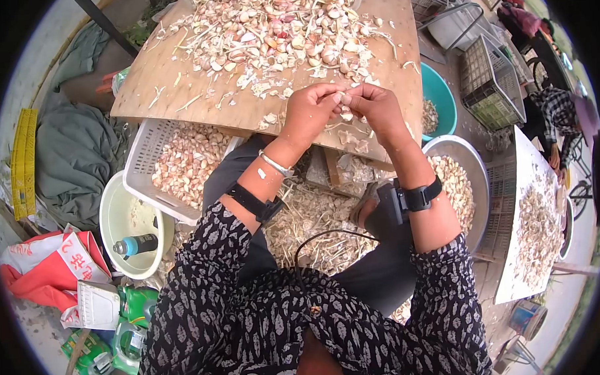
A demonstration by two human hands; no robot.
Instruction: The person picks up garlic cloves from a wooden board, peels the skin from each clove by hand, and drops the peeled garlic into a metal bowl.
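Over the near edge of the wooden board [198,104], my left hand [310,111] and my right hand [378,107] meet fingertip to fingertip. A small pale garlic clove [342,99] is pinched between the thumbs and forefingers of both. Fingers hide part of it. Beyond the hands lies a broad heap of garlic cloves [268,36], mixed with dry stalks and loose skins. Bits of papery skin [269,120] lie on the board close to my left hand.
A white crate [135,160] of cloves stands below left, beside a pale green tub [109,214] with a bottle. At right are a metal basin [478,181] of cloves and a teal basin [447,100]. A person [558,115] works at a white board [514,272] farther right.
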